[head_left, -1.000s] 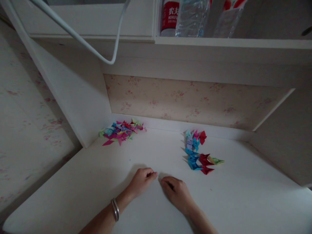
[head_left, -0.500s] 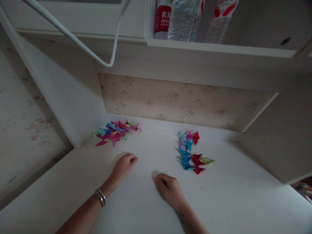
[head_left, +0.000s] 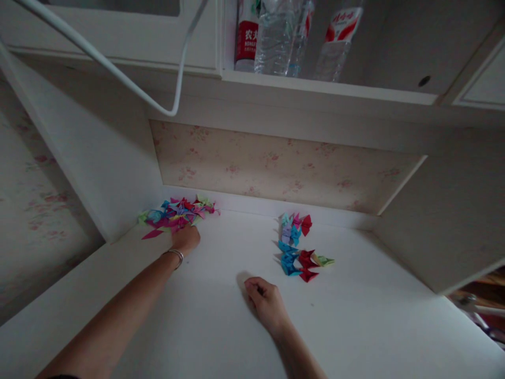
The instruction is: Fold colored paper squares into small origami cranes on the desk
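Note:
My left hand [head_left: 186, 238] reaches to the front edge of a heap of folded paper cranes [head_left: 161, 216] in the back left corner. Its fingers are hidden by the back of the hand and among the paper, so I cannot see whether they grip a crane. The heap mixes pink, purple, blue, red and pale green. My right hand [head_left: 268, 302] rests on the white tabletop [head_left: 221, 326], fingers curled closed with nothing visible in them. To its upper right lies a looser group with blue folded paper cranes [head_left: 289, 263], red ones [head_left: 307, 259] and a yellow-green one [head_left: 325, 260].
A white bent tube [head_left: 173, 111] hangs down at the upper left. Plastic bottles [head_left: 276, 39] stand on the shelf [head_left: 335, 89] above. White side panels [head_left: 426, 221] and a flowered wall strip [head_left: 268, 163] enclose the tabletop.
My left hand has moved forward and left from the bare tabletop to the crane heap. The right hand stays curled on the table. The view has shifted slightly to the right.

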Action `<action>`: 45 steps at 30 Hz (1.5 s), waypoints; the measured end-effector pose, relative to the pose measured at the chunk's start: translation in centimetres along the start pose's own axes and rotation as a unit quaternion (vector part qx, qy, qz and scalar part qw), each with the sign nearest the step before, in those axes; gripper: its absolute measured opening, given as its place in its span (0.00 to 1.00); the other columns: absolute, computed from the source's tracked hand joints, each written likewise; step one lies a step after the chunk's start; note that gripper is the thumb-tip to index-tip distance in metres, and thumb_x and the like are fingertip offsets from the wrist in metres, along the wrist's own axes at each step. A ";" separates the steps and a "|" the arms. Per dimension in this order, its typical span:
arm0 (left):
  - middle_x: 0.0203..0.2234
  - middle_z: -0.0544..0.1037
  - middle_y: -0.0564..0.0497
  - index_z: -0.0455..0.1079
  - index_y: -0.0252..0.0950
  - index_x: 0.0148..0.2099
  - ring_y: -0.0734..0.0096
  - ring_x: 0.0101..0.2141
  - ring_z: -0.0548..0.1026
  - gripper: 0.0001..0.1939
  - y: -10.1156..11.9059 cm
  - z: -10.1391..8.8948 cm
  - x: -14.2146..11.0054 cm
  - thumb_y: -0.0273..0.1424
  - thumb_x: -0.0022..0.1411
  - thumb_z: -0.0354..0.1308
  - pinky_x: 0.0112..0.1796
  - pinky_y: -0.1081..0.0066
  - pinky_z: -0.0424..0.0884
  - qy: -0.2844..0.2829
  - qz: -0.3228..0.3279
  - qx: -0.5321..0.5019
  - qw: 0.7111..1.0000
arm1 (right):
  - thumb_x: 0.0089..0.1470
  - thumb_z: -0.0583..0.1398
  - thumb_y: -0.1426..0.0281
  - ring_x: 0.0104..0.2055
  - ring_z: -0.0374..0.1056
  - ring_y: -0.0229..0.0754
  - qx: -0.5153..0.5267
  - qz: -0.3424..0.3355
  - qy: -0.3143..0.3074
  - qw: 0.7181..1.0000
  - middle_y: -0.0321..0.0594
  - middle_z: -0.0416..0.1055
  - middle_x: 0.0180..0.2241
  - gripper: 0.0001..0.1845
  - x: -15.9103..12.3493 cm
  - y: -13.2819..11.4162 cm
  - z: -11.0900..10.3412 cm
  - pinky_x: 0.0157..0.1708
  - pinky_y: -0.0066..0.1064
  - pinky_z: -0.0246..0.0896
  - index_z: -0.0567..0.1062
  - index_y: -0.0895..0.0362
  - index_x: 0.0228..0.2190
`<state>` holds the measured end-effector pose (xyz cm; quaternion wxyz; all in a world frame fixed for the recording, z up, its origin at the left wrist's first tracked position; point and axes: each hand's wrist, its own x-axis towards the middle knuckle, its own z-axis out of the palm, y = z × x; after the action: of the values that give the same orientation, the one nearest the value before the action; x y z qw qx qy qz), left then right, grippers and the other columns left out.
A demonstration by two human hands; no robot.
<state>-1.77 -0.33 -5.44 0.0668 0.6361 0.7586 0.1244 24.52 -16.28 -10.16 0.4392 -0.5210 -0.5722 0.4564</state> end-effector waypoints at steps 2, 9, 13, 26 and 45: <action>0.43 0.74 0.29 0.74 0.27 0.35 0.42 0.44 0.73 0.12 0.0 -0.2 -0.2 0.25 0.54 0.50 0.42 0.53 0.64 0.008 -0.011 -0.035 0.999 | 0.53 0.57 0.54 0.19 0.54 0.34 0.015 0.005 -0.002 1.000 0.33 0.62 0.17 0.19 0.0 0.0 0.0 0.17 0.25 0.45 0.76 0.58 0.31; 0.25 0.74 0.45 0.67 0.34 0.24 0.58 0.35 0.74 0.08 1.1 -2.5 -0.4 0.30 0.53 0.53 0.33 0.68 0.66 0.039 -0.067 -0.250 0.965 | 0.54 0.57 0.56 0.19 0.54 0.33 0.011 0.006 -0.020 1.000 0.32 0.62 0.18 0.18 0.0 -0.2 -0.2 0.18 0.24 0.45 0.76 0.58 0.31; 0.15 0.62 0.58 0.64 0.35 0.27 0.76 0.16 0.63 0.10 2.3 -4.3 -0.8 0.37 0.52 0.55 0.21 0.75 0.58 0.030 -0.114 -0.425 0.898 | 0.54 0.57 0.57 0.19 0.55 0.33 0.011 -0.002 -0.017 1.000 0.32 0.62 0.18 0.17 0.0 0.1 -0.1 0.18 0.24 0.46 0.76 0.58 0.30; 0.17 0.63 0.61 0.70 0.34 0.49 0.84 0.15 0.54 0.25 4.8 -4.6 -13.3 0.38 0.49 0.60 0.17 0.79 0.54 -0.055 -0.067 -0.683 0.725 | 0.51 0.59 0.54 0.18 0.54 0.32 0.046 0.005 -0.001 0.999 0.32 0.62 0.17 0.19 -0.1 0.1 0.4 0.17 0.24 0.45 0.76 0.59 0.30; 0.48 0.69 0.46 0.72 0.36 0.42 0.83 0.20 0.66 0.15 7.2 2.1 -19.2 0.38 0.53 0.58 0.15 0.78 0.57 -0.339 0.080 -0.579 0.737 | 0.49 0.63 0.57 0.20 0.60 0.34 0.365 0.055 0.050 0.928 0.33 0.66 0.22 0.22 0.4 -1.5 -0.6 0.22 0.25 0.53 0.71 0.58 0.42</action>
<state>9.10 -17.81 -6.60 0.6648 0.5329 0.4134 0.3211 24.82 -15.95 -8.57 0.6008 -0.3776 -0.3139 0.6308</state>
